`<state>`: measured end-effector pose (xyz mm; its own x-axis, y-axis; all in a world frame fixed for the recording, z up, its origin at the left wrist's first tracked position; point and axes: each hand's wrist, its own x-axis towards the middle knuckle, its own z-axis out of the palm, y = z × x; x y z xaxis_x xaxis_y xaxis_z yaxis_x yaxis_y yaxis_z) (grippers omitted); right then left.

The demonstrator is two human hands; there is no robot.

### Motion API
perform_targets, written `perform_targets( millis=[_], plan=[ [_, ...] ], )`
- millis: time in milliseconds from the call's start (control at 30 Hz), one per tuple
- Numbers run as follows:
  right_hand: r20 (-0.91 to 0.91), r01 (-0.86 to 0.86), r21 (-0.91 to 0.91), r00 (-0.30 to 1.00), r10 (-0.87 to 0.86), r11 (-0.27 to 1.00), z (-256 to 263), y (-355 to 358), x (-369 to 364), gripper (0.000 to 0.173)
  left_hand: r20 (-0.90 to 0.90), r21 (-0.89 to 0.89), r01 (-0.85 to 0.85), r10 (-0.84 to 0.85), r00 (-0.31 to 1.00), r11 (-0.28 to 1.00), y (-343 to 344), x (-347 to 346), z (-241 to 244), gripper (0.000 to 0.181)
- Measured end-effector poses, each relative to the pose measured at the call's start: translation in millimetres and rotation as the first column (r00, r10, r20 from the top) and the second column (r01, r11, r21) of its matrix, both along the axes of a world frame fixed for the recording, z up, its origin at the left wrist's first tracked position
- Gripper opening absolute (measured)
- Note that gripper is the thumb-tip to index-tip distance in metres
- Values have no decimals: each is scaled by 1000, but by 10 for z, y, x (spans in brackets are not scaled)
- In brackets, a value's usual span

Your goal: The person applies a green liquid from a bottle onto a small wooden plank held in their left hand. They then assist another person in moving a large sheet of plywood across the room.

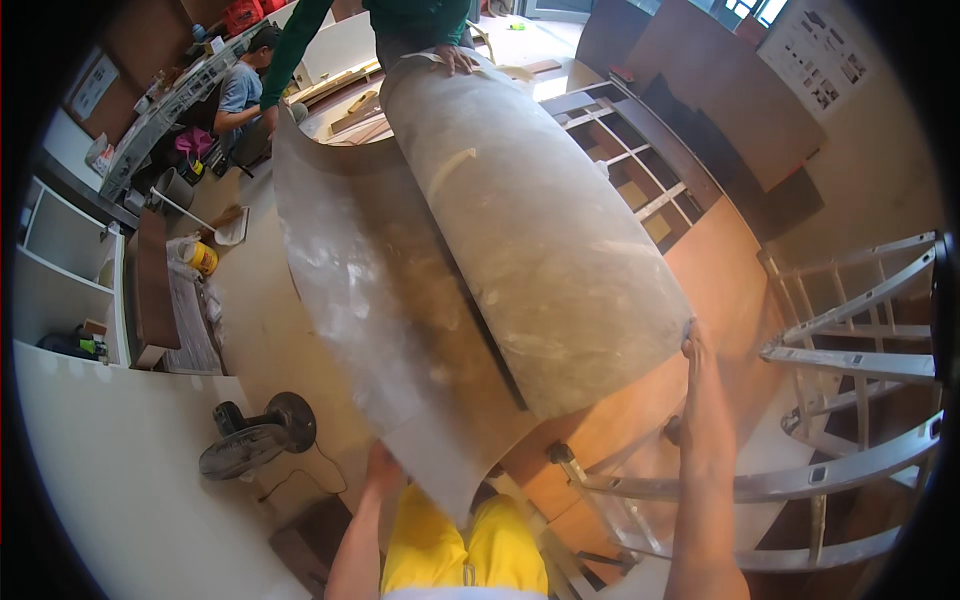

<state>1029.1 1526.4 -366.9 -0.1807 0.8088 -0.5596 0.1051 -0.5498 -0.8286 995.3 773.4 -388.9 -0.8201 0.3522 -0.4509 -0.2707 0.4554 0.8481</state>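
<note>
A large greyish-brown flexible sheet (555, 247) lies partly rolled over an orange-brown board surface, its loose part (375, 277) hanging down on the left towards my legs. My right hand (697, 341) grips the near right end of the roll. At the loose part's lower left edge is my left hand (385, 461), its fingers hidden behind the sheet. Across from me, a person in a green sleeve rests one hand (454, 58) on the far end of the roll and holds the sheet's far left corner with the other.
Aluminium ladders (855, 364) stand at the right, one reaching near my right arm. On the floor at left are a black fan (259, 435) with a cord, a yellow bucket (201, 257) and a dustpan (232, 227). Another person (241, 101) crouches at the far left. A metal frame (645, 161) lies beyond the roll.
</note>
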Motion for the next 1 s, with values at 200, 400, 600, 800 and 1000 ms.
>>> perform_targets(
  millis=[200, 400, 600, 800, 1000],
  plan=[
    [-222, -154, -128, 967, 123, 980, -199, 324, 105, 33, 735, 493, -723, 213, 644, 484, -343, 61, 408, 50],
    [-215, -25, -83, 977, 7, 996, -124, 150, 29, 27, 289, -8, -451, 434, 853, 892, -233, 2, 298, 40],
    [-77, 91, 141, 994, -81, 986, 205, -305, 50, 37, 286, -1, -527, 505, 814, 850, -430, -71, -7, 45],
    [-50, 97, 327, 995, -85, 940, 833, -1312, -131, 50, 265, -32, -546, 534, 803, 837, -761, -80, -285, 49],
    [-266, 58, 387, 963, 52, 920, 751, -1887, 46, 43, 375, 58, -526, 470, 799, 849, -1061, -262, -663, 51]
  ],
)
